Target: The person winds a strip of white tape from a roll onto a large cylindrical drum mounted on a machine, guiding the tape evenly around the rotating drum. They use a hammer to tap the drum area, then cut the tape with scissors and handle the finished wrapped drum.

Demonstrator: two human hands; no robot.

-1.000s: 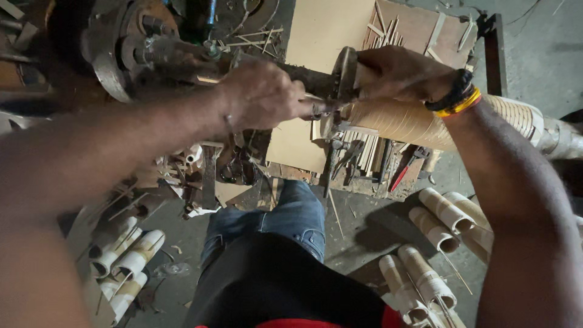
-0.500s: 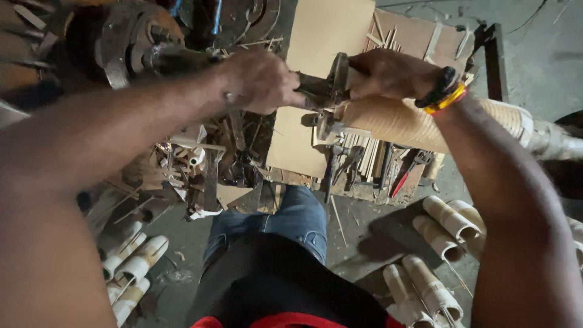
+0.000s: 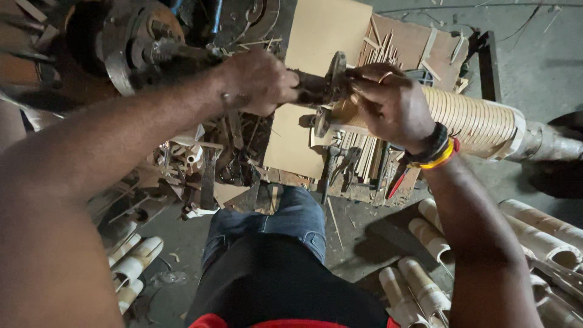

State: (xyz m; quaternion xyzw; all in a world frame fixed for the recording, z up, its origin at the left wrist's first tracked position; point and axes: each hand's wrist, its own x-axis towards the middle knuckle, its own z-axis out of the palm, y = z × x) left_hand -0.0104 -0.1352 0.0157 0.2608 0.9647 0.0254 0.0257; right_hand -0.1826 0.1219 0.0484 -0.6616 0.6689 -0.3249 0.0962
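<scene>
My left hand is closed around a dark metal shaft that runs from a round metal chuck at the upper left. A metal disc flange sits on that shaft between my hands. My right hand, with bead bracelets at the wrist, grips the near end of a ribbed, pale wooden cylinder pressed against the flange. The cylinder's far end meets a grey metal spindle at the right.
A board and thin wooden sticks lie on the bench below the shaft, with hand tools among them. Pale tubes lie on the floor at the right and at the left. My legs stand in between.
The view has drifted so both hands sit slightly lower and to the right. My hands keep their grips on the shaft and the cylinder's end.
</scene>
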